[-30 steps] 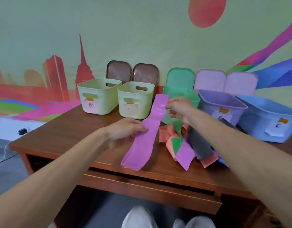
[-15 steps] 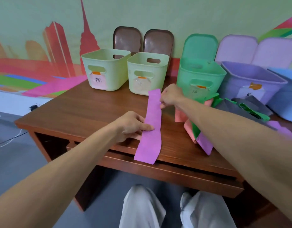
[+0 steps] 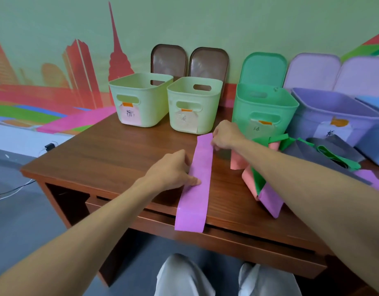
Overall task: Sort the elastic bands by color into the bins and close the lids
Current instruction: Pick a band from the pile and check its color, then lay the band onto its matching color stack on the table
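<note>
Head view, looking down at a brown worktop. A long purple band lies lengthwise at the centre of the frame, its lower end hanging over the front edge. The left hand is curled against the band's left edge at mid-length, with the thumb laid on top; the fingertips are hidden, so a pinch is likely but cannot be confirmed. The upper end of the band is pinched by the right hand, whose fingertips are tucked out of sight.

Along the wall, from left to right, are two pale green bins, a green bin and a lilac bin. A blue bin is cut off by the right edge. All lids are open: brown lids, a green lid and lilac lids. The handwritten labels cannot be read, and the contents of the bins cannot be made out.

A pile of bands (pink, green, grey, purple) lies at centre right, partly covered by the right forearm.
</note>
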The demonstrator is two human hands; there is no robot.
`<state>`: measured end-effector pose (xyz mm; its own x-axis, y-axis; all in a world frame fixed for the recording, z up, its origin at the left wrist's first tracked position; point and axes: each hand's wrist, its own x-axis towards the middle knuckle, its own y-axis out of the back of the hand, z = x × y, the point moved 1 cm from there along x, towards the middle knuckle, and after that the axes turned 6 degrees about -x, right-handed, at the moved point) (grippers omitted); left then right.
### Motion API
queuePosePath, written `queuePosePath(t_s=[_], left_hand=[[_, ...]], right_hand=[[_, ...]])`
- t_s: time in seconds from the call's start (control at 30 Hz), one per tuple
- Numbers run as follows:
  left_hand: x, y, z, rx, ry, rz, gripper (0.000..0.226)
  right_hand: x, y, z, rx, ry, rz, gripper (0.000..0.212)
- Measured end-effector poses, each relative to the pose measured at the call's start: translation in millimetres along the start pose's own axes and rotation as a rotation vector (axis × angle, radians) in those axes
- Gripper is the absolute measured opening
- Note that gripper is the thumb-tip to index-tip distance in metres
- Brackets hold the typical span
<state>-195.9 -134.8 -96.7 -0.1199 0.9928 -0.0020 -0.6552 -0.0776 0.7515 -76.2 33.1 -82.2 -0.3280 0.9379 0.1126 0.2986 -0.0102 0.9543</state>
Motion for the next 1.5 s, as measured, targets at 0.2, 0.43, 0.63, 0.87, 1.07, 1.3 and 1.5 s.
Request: queuePosePath(t_s=[0.2, 0.43, 0.63, 0.87, 1.07, 1.3, 1.5], left_hand=[[-2.1, -15.7, 13.2, -0.127, -0.151, 0.101, 0.007], [17.7, -43.5, 46.2, -0.277, -0.086, 0.13, 0.012], [29.7, -50.4, 66.3, -0.183, -0.014, 0.136, 0.022], [40.1, -59.9, 80.8, -0.187, 0.063, -0.008, 0.018], [38.0, -66.9, 96.1, -0.633, 0.129, 0.083, 0.017], [37.5, -47.6, 121.8, -0.811, -0.01, 0.244, 0.016], [45.6, -18.5, 138.6, -0.701, -0.111, 0.252, 0.008]], right_hand=[[-35.9, 42.2, 11.5, -0.227, 0.195, 0.148, 0.008], [-81.4, 57.0, 51.7, -0.198, 0.316, -0.155, 0.046], [-85.9, 51.3, 81.2, -0.027, 0.417, -0.031, 0.019], [-92.4, 61.0, 95.1, 0.117, 0.435, 0.064, 0.007], [-101.6, 69.5, 101.7, 0.258, 0.355, 0.124, 0.012], [-110.5, 87.9, 105.2, 0.409, 0.266, 0.171, 0.004], [-104.4, 108.8, 102.6, 0.514, 0.206, 0.261, 0.018]])
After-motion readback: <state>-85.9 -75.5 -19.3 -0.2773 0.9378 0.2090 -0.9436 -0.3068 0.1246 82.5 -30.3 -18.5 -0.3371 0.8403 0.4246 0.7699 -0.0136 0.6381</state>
